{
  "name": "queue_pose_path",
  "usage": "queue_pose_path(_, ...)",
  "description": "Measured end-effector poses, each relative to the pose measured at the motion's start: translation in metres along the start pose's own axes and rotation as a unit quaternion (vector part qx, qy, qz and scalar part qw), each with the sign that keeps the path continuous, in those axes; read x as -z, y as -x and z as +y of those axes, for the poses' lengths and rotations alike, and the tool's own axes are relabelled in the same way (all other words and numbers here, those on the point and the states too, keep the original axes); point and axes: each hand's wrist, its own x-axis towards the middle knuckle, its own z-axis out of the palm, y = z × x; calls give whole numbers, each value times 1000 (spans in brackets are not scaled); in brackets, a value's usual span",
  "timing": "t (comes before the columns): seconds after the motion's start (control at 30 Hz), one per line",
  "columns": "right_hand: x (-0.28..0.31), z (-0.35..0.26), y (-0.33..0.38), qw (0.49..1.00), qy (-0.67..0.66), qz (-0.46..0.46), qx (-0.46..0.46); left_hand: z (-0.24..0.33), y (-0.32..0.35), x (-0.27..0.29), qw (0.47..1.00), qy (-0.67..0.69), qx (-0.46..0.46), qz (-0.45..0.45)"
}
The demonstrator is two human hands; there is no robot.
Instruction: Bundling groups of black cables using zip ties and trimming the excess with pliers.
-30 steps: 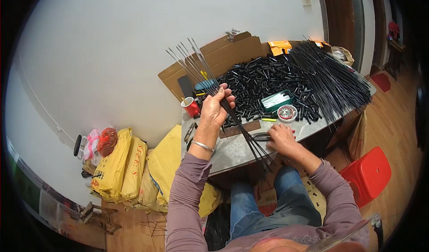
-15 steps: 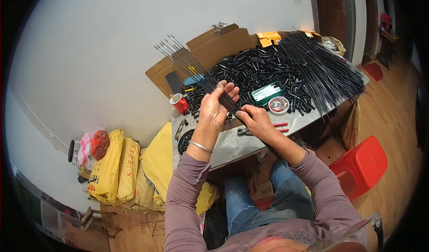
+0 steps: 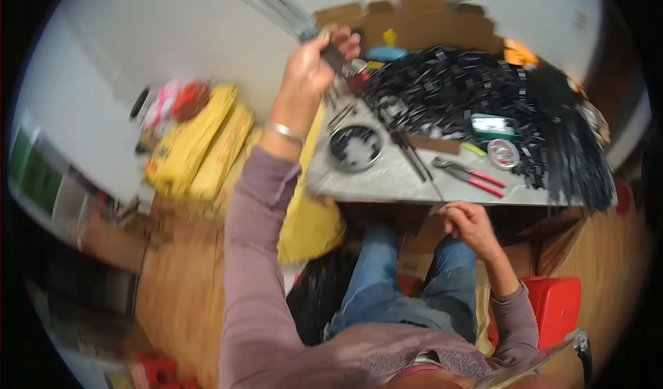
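The picture is blurred by motion. My left hand (image 3: 314, 61) is raised over the table's left end, shut on a bundle of thin black rods (image 3: 276, 6) that fan up and to the left. The rods' lower part (image 3: 414, 161) slants down across the grey table (image 3: 387, 182) toward my right hand (image 3: 469, 223). That hand sits at the table's front edge with its fingers curled at the rods' lower ends.
On the table are a heap of short black tubes (image 3: 456, 85), long black rods (image 3: 573, 140), red-handled pliers (image 3: 469, 175), a tape roll (image 3: 503, 153), a round black dish (image 3: 356, 147) and a cardboard box (image 3: 414, 20). Yellow sacks (image 3: 200, 140) lie left; a red stool (image 3: 552, 306) stands right.
My right hand has dropped from beside the left hand down to the table's front edge. My left hand has lifted the rod bundle higher, and my head has swung, so the view shifted.
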Motion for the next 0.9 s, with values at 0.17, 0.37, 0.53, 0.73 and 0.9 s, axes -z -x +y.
queue_pose_path(0.17, -30, 11, -4, 990, 11, -133, -56, 132, 18, 129, 993, -100, -60, 18)
queue_pose_path(0.37, -49, 80, -2, 941, 78, -282, -168, 267, 121, 194, 951, -149, -163, 215)
queue_pose_path(0.53, -101, 84, -19, 948, 164, -269, -49, 240, 194, 201, 902, -183, -198, 338)
queue_pose_path(0.73, -199, 11, -68, 957, 136, -222, 129, 174, 246, 212, 914, -91, -115, 379)
queue_pose_path(0.9, -242, -14, -67, 941, 80, -317, 90, 123, 257, 221, 950, -39, -73, 301)
